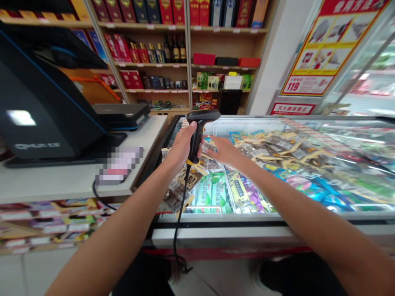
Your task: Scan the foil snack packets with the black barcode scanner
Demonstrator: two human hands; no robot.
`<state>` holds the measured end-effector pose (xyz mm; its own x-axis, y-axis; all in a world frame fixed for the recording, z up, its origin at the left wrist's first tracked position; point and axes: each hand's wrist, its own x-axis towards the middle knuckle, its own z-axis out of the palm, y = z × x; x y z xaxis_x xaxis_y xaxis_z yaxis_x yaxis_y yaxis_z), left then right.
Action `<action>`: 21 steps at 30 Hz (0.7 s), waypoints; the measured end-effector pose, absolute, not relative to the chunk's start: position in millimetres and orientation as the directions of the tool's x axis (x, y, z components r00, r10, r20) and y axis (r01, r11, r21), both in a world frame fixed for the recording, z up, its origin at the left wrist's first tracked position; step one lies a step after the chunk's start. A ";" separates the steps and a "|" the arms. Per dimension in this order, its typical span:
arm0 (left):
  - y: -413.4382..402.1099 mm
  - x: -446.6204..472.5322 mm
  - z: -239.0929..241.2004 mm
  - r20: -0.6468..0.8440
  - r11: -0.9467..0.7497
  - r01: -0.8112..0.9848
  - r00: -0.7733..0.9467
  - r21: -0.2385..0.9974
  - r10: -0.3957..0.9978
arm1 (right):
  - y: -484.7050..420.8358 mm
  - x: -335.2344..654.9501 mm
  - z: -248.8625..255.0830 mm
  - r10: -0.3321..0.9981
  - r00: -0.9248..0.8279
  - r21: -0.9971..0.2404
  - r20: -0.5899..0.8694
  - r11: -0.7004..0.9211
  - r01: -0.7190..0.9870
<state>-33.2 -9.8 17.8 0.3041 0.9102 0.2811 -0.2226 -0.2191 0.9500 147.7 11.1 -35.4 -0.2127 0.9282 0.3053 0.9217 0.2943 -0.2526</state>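
Observation:
My left hand [182, 142] is wrapped round the handle of a black barcode scanner [196, 142], held upright over a glass-topped chest freezer. The scanner's head points to the right, and its black cable [182, 205] hangs down past the freezer's front edge. Just right of the scanner, my right hand [224, 151] reaches over the packets with its fingers stretched out. Its fingertips are close to a clear-and-brown snack packet [211, 160]; whether they touch it I cannot tell. Below the hands lie more brown packets [182, 187] and green-and-white packets [211, 191].
On the left, a white counter [77, 181] carries a black checkout terminal [52, 102], a dark flat device [121, 113] and a blurred-out phone-like object [119, 166]. Shelves [148, 65] of boxes and bottles stand behind. The freezer's front rim [228, 234] runs across the front.

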 end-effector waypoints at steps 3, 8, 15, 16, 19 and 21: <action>-8.5 -32.7 16.8 0.274 -0.221 -0.196 0.309 0.955 0.911 | 20.7 147.1 -45.6 0.965 -0.200 -0.325 0.171 0.247 0.913; -6.4 -31.4 16.5 0.173 -0.148 -0.106 0.293 0.983 0.940 | 11.0 163.2 -44.0 0.945 -0.189 -0.344 0.268 0.277 0.897; -4.9 -31.0 14.8 0.017 -0.020 0.008 0.255 1.000 0.967 | -1.2 179.6 -48.9 0.867 -0.162 -0.255 0.471 0.309 0.916; -5.9 -31.1 15.8 0.001 -0.006 0.014 0.274 1.000 0.962 | -1.0 180.6 -48.8 0.866 -0.163 -0.238 0.473 0.304 0.923; -9.9 -31.6 19.9 -0.036 0.031 0.020 0.335 0.999 0.941 | -1.2 181.6 -46.9 0.868 -0.156 -0.191 0.471 0.272 0.943; -12.2 -31.9 22.1 -0.057 0.050 0.029 0.360 0.998 0.931 | -1.9 181.0 -45.4 0.870 -0.147 -0.168 0.471 0.252 0.953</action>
<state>-31.9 -12.2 22.1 0.3597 0.9313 -0.0570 0.0292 0.0498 0.9983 181.0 -1.9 -45.4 -0.1474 0.8699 0.4708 0.9531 0.2521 -0.1675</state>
